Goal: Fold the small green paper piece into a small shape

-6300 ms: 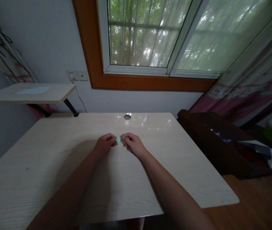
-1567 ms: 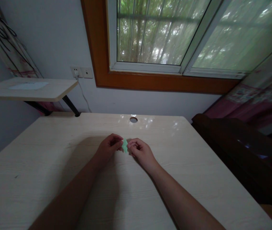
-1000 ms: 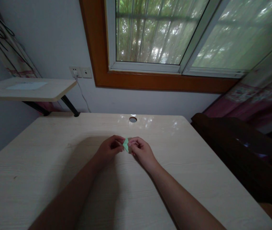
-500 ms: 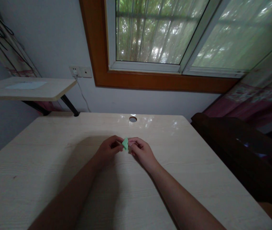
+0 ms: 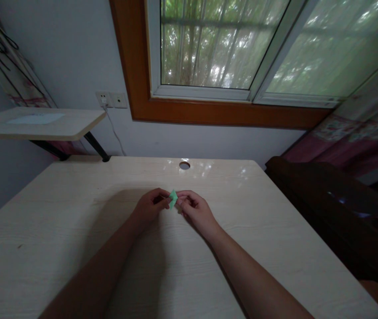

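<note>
A small piece of folded green paper (image 5: 173, 199) is held between my two hands, over the middle of the pale wood-grain desk (image 5: 189, 266). My left hand (image 5: 150, 204) pinches its left side between thumb and fingers. On the opposite side, my right hand (image 5: 195, 207) pinches the paper's right edge, its fingers curled. The fingertips cover parts of the paper, so its full folded shape cannot be made out.
A raised shelf (image 5: 89, 122) on black legs stands at the desk's back left, with a white sheet (image 5: 36, 118) on it. A round cable hole (image 5: 185, 165) lies near the back edge. Dark furniture (image 5: 325, 221) borders the right side.
The green paper has turned slightly and shifted a little left between my fingers, now looking narrower and more pointed. My right fingertips have moved slightly left with it.
</note>
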{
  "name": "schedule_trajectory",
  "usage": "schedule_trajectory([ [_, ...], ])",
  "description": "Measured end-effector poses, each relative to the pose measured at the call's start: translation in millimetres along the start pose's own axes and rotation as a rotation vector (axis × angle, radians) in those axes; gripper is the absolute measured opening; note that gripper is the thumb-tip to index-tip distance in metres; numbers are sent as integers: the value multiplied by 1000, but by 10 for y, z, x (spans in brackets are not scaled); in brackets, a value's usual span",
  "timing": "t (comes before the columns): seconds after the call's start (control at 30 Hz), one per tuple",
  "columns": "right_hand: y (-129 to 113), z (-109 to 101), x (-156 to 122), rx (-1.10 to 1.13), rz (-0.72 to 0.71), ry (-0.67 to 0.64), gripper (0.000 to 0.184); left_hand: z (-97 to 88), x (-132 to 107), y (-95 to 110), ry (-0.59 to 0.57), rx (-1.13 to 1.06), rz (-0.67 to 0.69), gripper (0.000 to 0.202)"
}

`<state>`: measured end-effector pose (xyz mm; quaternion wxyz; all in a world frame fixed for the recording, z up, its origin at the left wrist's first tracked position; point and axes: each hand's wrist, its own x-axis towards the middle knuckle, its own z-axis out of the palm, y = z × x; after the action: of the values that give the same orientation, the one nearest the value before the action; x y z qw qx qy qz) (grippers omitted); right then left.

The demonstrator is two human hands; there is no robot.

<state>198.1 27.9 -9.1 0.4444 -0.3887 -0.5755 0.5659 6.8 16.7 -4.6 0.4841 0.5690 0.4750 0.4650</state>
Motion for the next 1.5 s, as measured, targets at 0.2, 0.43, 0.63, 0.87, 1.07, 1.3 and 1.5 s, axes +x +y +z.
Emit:
schedule_trajectory([
  [0.2, -29, 19, 6, -16, -17, 13, 28, 4, 5, -1, 42, -13, -13, 24],
  [0.43, 13, 21, -7, -30, -75, 33, 27, 16, 4, 35, 51, -7, -28, 23],
  [0.63, -6, -1, -12, -169, -200, 50, 20, 10, 6, 24, 36, 21, -18, 23],
  [0.87, -33, -15, 2, -268, -263, 10, 12, 1, -4, 23, 0, 2, 1, 24],
  [1.07, -34, -14, 2, -269, -264, 13, 10, 16, -1, -23, 23, -75, 11, 31],
  [1.3, -35, -12, -9, -264, -265, 20, 9, 40, -10, -52, 34, -148, 76, 34],
  [1.5, -13, -11, 9, -247, -284, 25, 8, 30, -9, -65, -4, -127, 40, 23],
])
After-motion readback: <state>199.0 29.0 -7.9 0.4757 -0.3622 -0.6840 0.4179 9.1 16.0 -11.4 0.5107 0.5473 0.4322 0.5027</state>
